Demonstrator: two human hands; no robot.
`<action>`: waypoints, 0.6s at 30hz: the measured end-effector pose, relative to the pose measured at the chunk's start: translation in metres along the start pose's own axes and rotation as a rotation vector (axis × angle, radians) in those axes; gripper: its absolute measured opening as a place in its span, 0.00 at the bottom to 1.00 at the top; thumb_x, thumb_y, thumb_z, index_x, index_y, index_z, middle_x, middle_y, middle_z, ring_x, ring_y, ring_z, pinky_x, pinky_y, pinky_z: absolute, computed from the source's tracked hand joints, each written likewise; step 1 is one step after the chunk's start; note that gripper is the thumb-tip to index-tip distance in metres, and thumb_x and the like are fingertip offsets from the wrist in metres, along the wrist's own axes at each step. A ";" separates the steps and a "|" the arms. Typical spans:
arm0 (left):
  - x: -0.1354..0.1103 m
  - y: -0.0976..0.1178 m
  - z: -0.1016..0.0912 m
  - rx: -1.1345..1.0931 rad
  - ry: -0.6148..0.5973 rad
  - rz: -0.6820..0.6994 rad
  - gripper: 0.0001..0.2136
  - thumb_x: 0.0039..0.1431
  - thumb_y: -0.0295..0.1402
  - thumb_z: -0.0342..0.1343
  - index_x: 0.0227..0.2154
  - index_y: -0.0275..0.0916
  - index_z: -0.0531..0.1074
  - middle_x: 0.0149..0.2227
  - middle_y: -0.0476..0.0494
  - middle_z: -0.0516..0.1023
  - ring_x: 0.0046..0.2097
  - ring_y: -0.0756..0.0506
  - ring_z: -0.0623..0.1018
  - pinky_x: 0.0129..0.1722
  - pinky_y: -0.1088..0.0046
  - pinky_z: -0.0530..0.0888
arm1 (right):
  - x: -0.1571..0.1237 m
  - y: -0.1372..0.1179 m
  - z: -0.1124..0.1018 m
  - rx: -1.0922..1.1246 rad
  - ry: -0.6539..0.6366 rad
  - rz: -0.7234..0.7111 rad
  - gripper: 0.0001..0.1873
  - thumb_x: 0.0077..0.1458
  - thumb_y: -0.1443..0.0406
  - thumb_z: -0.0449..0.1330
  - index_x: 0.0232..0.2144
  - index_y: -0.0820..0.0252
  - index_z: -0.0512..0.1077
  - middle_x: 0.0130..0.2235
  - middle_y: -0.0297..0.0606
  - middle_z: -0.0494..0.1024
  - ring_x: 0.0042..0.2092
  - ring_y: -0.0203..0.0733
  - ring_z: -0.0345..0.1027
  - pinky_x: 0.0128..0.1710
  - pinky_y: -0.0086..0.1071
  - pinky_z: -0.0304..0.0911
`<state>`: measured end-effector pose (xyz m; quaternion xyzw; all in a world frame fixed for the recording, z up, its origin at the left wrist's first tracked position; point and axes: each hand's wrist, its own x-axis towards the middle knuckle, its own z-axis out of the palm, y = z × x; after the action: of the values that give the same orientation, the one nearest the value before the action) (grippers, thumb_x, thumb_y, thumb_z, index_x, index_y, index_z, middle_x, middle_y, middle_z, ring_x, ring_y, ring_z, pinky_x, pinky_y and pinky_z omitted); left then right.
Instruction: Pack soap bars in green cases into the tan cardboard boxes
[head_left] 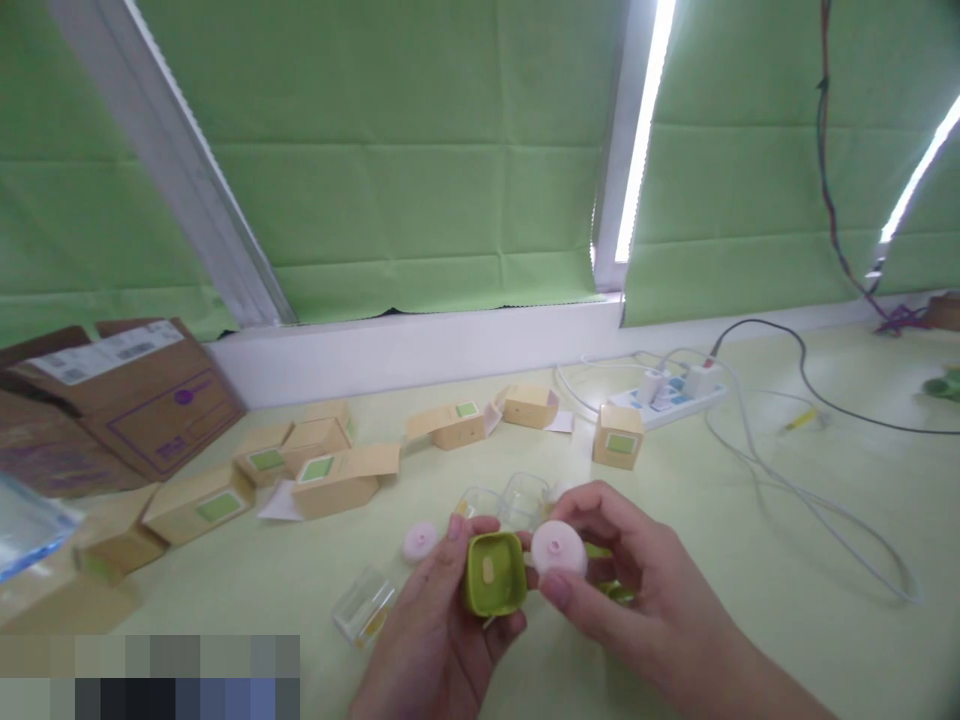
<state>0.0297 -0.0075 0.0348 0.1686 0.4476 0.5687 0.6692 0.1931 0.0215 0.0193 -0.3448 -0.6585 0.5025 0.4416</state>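
Observation:
My left hand (435, 640) grips a small green square case (493, 574), its hollow side facing me with a pale oval inside. Right beside it, my right hand (630, 590) pinches a round pinkish-white disc (559, 549) between thumb and fingers, touching the case's right edge. A bit of another green part (616, 592) shows under the right fingers. On the table just behind the hands stand clear plastic covers (517, 498). A second pink disc (420, 541) lies to the left, and another clear cover (364, 607) lies nearer me.
Several tan cartons with green labels (341, 478) are scattered across the pale table (787, 590); one stands upright (618, 437). A large cardboard box (142, 395) sits at the left. A white power strip (667, 398) with cables lies at the back right, under green blinds.

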 end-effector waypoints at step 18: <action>0.003 -0.014 -0.013 0.050 -0.385 -0.108 0.20 0.48 0.48 0.69 0.38 0.40 0.81 0.37 0.45 0.82 0.33 0.50 0.80 0.33 0.73 0.80 | 0.006 0.001 0.000 0.013 -0.152 0.329 0.07 0.47 0.68 0.65 0.33 0.61 0.77 0.26 0.29 0.70 0.27 0.34 0.59 0.26 0.27 0.53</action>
<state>0.0280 -0.0127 0.0166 0.2666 0.3339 0.4777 0.7676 0.1906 0.0271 0.0201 -0.4061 -0.6216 0.5968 0.3043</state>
